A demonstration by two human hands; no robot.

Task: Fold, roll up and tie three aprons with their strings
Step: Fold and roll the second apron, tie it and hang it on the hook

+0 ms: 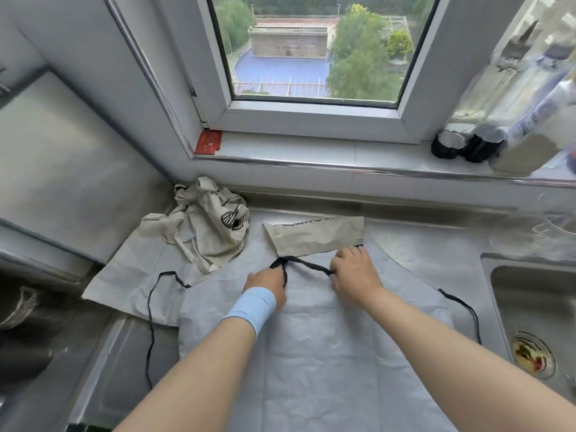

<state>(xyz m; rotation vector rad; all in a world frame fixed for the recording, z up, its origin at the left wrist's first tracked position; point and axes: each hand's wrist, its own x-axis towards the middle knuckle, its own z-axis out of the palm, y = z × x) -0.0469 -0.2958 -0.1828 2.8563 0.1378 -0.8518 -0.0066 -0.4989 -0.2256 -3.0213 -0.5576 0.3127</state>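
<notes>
The left hand (268,283), with a pale blue wristband (252,307), has its back to me. Its fingertips are tucked out of sight, but the fingers curl round one end of the black string (308,264). The right hand (355,272) pinches the other end between thumb and curled fingers, and part of its grip is hidden too. The string stretches between the hands, just above the flat apron (327,353).

That apron lies spread on the bench (420,235) with its pale side up. Its near edge is cut off below the forearms. Its bib (314,235) is folded down and shows a beige face with dark printing too small to read. One waist tie (151,322) trails off the left, and another (464,310) curves toward the sink (536,294).

A crumpled apron (208,226) is heaped in the back left corner on top of a third apron (131,275), which lies flat and is partly covered. A dark shape at the far left is too blurred to make out.

The bench is stainless steel. The sink's drain (533,353) holds some scraps. Behind runs a windowsill (311,151) carrying a red card (208,141) and some bottles (486,120) smeared by the lens. The window (311,57) looks down on trees and a blue roof.
</notes>
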